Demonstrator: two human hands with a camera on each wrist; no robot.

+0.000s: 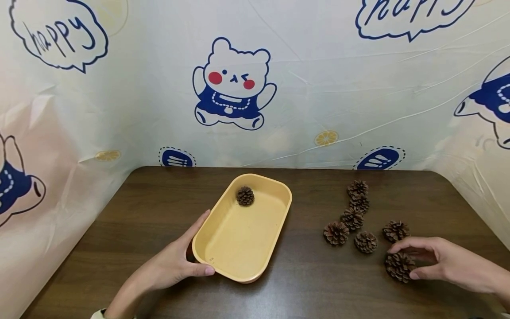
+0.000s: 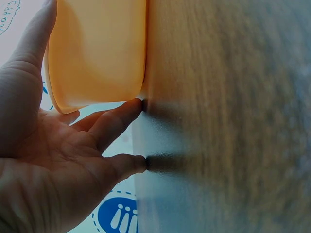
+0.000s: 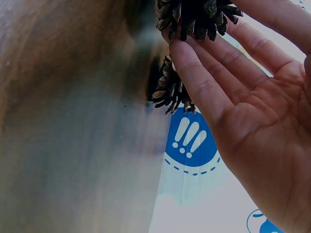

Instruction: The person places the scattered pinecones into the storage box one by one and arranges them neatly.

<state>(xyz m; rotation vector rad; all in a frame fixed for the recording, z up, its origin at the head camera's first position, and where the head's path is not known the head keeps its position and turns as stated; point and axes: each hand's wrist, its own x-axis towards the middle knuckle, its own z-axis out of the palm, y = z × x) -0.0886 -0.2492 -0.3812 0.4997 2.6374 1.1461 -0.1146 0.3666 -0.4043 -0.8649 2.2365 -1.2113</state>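
A yellow, deep rectangular tray (image 1: 243, 241) stands at a slant on the table, with one pine cone (image 1: 245, 196) inside near its far left corner. My left hand (image 1: 175, 261) holds the tray's near left corner, thumb at the front rim and fingers along the left side. In the left wrist view, two of its fingertips (image 2: 139, 164) reach down to the tabletop. On the right, my right hand (image 1: 442, 261) grips a brown pine cone (image 1: 399, 266) between thumb and fingers. Just behind that one lies another pine cone (image 1: 396, 231), also visible in the right wrist view.
Several more pine cones (image 1: 352, 219) lie in a loose curved row between the tray and my right hand. The dark wood table (image 1: 159, 199) ends at the back against a printed cloth (image 1: 303, 102) with bears and lemon slices, which also hangs at both sides.
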